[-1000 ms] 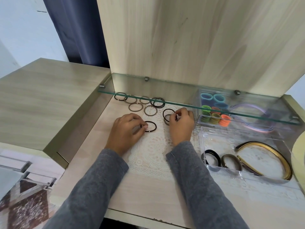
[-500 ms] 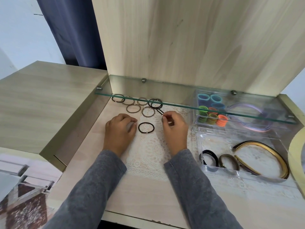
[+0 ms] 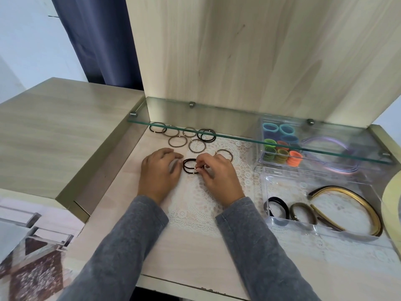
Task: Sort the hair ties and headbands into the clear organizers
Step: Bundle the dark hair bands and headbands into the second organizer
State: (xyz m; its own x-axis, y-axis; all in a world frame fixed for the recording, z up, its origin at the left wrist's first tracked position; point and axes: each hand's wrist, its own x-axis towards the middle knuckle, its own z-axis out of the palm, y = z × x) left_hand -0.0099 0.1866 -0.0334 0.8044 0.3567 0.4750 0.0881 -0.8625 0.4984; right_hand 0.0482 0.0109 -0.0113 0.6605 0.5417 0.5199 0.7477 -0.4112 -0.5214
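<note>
Two black hair ties [image 3: 188, 167] lie overlapped on the lace mat [image 3: 195, 205] between my hands. My right hand [image 3: 219, 179] pinches the upper one at its gold bead. My left hand [image 3: 160, 172] rests on the table with loosely curled fingers, fingertips at the ties' left edge, holding nothing. Several brown ties [image 3: 178, 141] and a black pair [image 3: 206, 135] lie further back under the glass shelf [image 3: 217, 135]. One brown tie [image 3: 225, 152] sits just behind my right hand. The near clear organizer [image 3: 269, 220] holds a black tie [image 3: 276, 206], an olive tie [image 3: 301, 210] and a gold headband [image 3: 347, 205].
A far clear organizer [image 3: 259, 168] under the shelf holds stacked coloured ties [image 3: 280, 148] and a lilac headband [image 3: 329, 148]. A raised wooden ledge [image 3: 54, 131] borders the left side. A pale round rim [image 3: 390, 205] shows at the right edge.
My right hand carried a black tie from the back down and left, laying it over the black tie in front of my left hand. The left hand barely shifted.
</note>
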